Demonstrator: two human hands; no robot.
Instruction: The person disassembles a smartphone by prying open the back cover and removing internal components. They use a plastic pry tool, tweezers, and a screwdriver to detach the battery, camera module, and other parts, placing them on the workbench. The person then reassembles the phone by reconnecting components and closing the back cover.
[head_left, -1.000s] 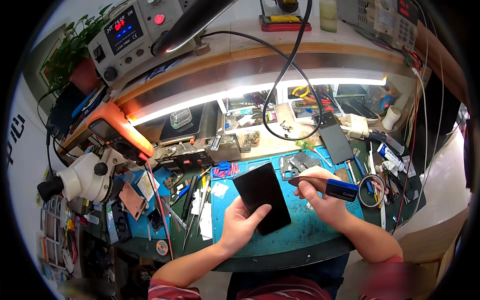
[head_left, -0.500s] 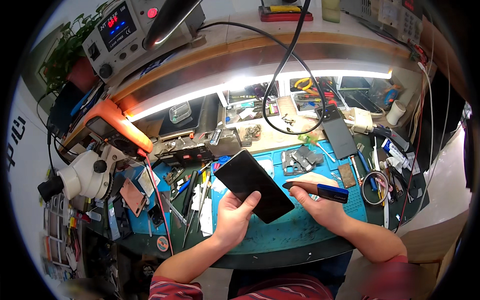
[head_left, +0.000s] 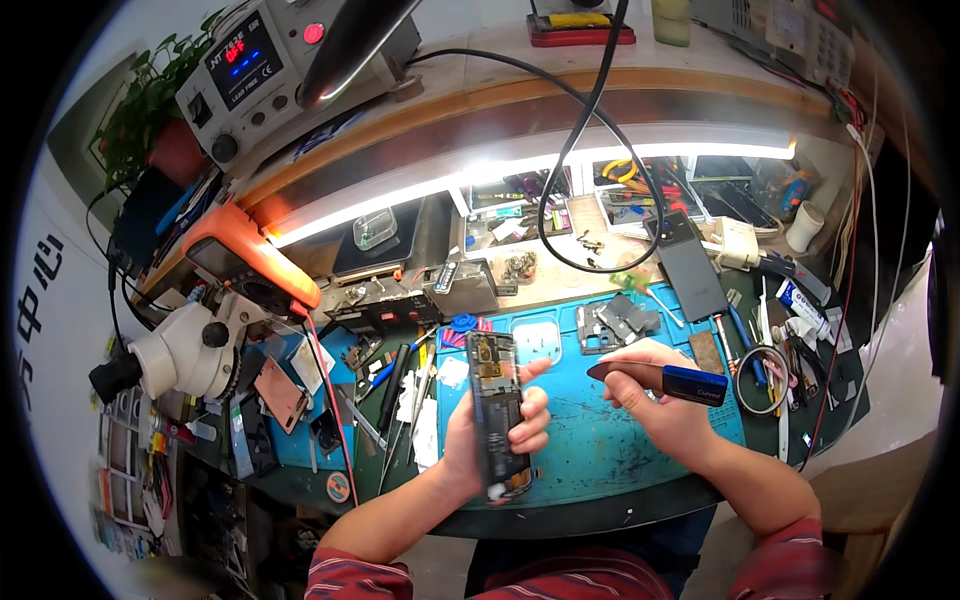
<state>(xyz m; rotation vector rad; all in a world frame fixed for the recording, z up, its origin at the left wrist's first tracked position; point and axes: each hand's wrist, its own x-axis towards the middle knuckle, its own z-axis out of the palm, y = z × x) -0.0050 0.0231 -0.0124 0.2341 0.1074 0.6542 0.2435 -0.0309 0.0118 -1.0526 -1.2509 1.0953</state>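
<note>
My left hand point(head_left: 462, 447) is wrapped round a smartphone point(head_left: 500, 420), held tilted on its long side above the blue work mat point(head_left: 590, 470). Its inner side faces right, with the board, a dark battery area and loose flex at the lower end showing. My left fingers rest on that inner side. In my right hand point(head_left: 655, 400) is a pry tool point(head_left: 694, 385) with a blue and black handle, its thin brownish blade pointing left toward the phone without touching it. Phone parts point(head_left: 615, 322) lie on the mat beyond.
At the left stand a microscope point(head_left: 170, 355) and an orange multimeter point(head_left: 250, 265). A black phone point(head_left: 690, 275) and a tape roll point(head_left: 762, 380) lie right. Tweezers and screwdrivers point(head_left: 397, 388) lie left of the mat. A black cable point(head_left: 545, 215) loops down from above.
My left hand has turned the phone from its dark screen face to its exposed inner side. My right hand has shifted slightly right with the pry tool.
</note>
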